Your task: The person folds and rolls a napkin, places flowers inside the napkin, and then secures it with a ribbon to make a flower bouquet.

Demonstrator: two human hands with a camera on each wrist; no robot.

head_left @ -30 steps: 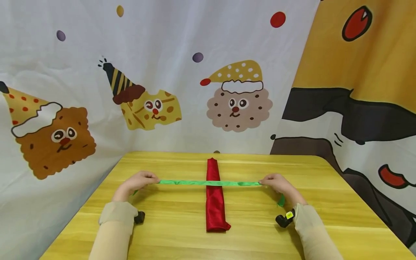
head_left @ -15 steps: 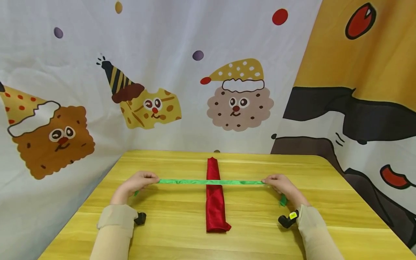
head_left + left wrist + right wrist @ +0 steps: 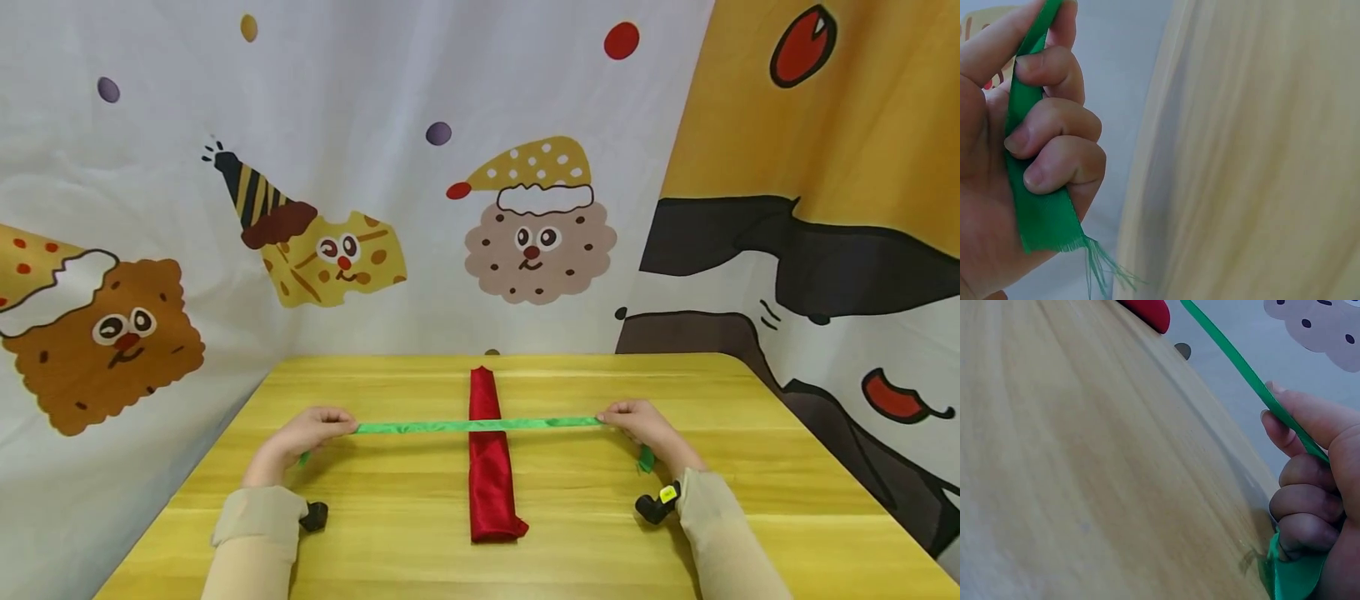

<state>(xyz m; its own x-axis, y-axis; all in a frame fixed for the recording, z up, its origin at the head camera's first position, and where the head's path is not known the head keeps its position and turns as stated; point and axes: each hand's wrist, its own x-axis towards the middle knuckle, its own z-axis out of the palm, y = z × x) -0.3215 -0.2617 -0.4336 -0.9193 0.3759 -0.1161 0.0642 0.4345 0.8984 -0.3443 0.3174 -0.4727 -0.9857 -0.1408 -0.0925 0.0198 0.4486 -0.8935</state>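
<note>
A green satin ribbon [image 3: 420, 427] is stretched nearly straight between my two hands, crossing over a folded red satin cloth [image 3: 491, 487] that lies lengthwise on the table. My left hand [image 3: 318, 429] pinches the ribbon's left part. In the left wrist view the frayed ribbon end [image 3: 1054, 219] runs under the curled fingers [image 3: 1063, 165] and across the palm. My right hand [image 3: 637, 421] pinches the other part between thumb and forefinger. Its lower fingers [image 3: 1307, 503] are curled over the ribbon, and a loose tail [image 3: 1297, 575] hangs below them. Whether the ribbon touches the cloth I cannot tell.
The wooden table [image 3: 397, 533] reaches back to a white curtain [image 3: 360, 108] printed with cartoon snacks. A black wrist camera [image 3: 315, 517] sits at the left cuff, and another black camera [image 3: 656, 504] at the right cuff.
The head view has shifted a little. The ribbon now slants slightly, its left end lower than its right. Both hands keep hold of it, and the red cloth stays in place.
</note>
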